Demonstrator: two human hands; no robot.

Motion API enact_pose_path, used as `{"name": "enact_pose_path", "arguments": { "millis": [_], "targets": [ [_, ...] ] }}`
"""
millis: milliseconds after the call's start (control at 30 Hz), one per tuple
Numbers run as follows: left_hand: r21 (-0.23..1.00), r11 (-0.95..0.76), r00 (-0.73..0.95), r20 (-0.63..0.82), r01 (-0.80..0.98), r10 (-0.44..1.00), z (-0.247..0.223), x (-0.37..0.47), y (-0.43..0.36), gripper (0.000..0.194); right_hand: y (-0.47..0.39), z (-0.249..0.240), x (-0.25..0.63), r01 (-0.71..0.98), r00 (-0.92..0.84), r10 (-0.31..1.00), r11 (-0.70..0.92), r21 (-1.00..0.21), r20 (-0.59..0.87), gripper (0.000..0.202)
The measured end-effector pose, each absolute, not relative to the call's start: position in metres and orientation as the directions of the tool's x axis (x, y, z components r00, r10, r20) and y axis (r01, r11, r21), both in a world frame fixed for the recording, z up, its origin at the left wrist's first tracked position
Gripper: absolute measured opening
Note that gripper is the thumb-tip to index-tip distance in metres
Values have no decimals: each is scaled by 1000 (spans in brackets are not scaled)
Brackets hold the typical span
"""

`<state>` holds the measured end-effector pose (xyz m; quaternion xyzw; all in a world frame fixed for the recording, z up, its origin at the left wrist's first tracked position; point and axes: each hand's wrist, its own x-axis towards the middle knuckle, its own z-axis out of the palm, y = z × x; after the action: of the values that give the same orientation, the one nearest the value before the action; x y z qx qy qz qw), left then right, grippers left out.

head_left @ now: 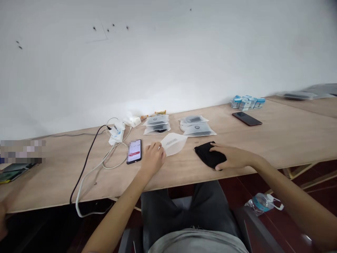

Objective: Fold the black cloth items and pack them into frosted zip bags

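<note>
My left hand (154, 157) is closed on the near left edge of a translucent plastic pouch (175, 143), which has a small grey label on it. To the right, a folded black cloth (206, 154) lies on the table. My right hand (228, 157) rests over the cloth's right side, with its fingers spread across it and the thumb at its near edge. Behind the pouch lie two small piles of filled pouches, a left pile (157, 124) and a right pile (199, 128), with dark contents showing through.
A lit phone (134, 151) lies left of my left hand, near a white power strip (116, 135) with trailing cables. Farther right are a dark phone (246, 118) and several small blue-and-white boxes (247, 102). A plastic bottle (263, 203) is below the table's front edge.
</note>
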<state>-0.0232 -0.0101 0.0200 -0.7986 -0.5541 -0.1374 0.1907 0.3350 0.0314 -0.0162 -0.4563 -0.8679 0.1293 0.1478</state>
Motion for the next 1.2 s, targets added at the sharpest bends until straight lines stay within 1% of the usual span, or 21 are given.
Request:
{"name": "enact_pose_path", "arguments": {
  "millis": [33, 67, 100, 233, 333, 433, 500, 600, 667, 733, 767, 833, 867, 933, 1000, 1067, 1133, 1200],
  "targets": [
    [-152, -317, 352, 429, 936, 832, 19, -23, -10, 22, 32, -21, 337, 758, -549, 828, 550, -350, 113, 78],
    [-152, -324, 357, 430, 934, 829, 18, -22, -9, 21, 31, -25, 336, 764, -550, 829, 550, -339, 104, 83],
    [-151, -330, 363, 432, 932, 826, 18, -22, -8, 21, 31, -28, 332, 771, -547, 830, 549, -322, 108, 83],
    [-143, -338, 366, 446, 930, 817, 17, -21, -6, 20, 30, -27, 304, 805, -528, 831, 556, -207, 177, 75],
    [-158, -332, 368, 449, 930, 814, 18, -21, -6, 21, 33, -25, 285, 788, -554, 788, 600, -135, 266, 65],
    [-159, -325, 361, 434, 932, 825, 20, -20, -7, 22, 42, -32, 277, 757, -572, 762, 633, -162, 305, 54],
    [-171, -311, 354, 418, 935, 836, 21, -19, -7, 22, 49, -38, 275, 760, -556, 779, 617, -203, 289, 55],
    [-221, -289, 356, 393, 932, 848, 22, -17, -7, 22, 53, -40, 276, 779, -510, 818, 571, -259, 266, 62],
    [-259, -286, 369, 378, 923, 849, 23, -16, -8, 23, 49, -35, 277, 767, -484, 818, 568, -300, 311, 64],
    [-292, -293, 388, 360, 911, 848, 25, -15, -8, 23, 37, -27, 275, 727, -462, 771, 612, -312, 438, 63],
    [-304, -296, 395, 351, 906, 849, 25, -15, -8, 23, 30, -23, 272, 698, -456, 723, 652, -295, 519, 61],
    [-323, -298, 403, 337, 899, 851, 27, -12, -9, 22, 14, -16, 263, 627, -468, 583, 749, -215, 664, 57],
    [-329, -297, 405, 335, 896, 851, 28, -11, -9, 21, 7, -14, 256, 577, -498, 501, 801, -161, 708, 56],
    [-331, -293, 403, 340, 897, 849, 30, -8, -11, 21, -2, -14, 241, 468, -579, 354, 882, -56, 734, 54],
    [-315, -285, 391, 356, 905, 849, 32, -5, -12, 21, -3, -18, 227, 406, -640, 273, 914, 14, 718, 51],
    [-284, -275, 371, 381, 919, 847, 34, -5, -14, 22, 4, -25, 216, 414, -665, 267, 909, 47, 698, 48],
    [-264, -272, 362, 401, 925, 842, 35, -5, -16, 23, 14, -33, 208, 458, -666, 304, 887, 52, 681, 47],
    [-263, -279, 368, 403, 924, 838, 34, -6, -18, 23, 24, -39, 204, 508, -654, 359, 861, 35, 666, 50]
  ]
}}
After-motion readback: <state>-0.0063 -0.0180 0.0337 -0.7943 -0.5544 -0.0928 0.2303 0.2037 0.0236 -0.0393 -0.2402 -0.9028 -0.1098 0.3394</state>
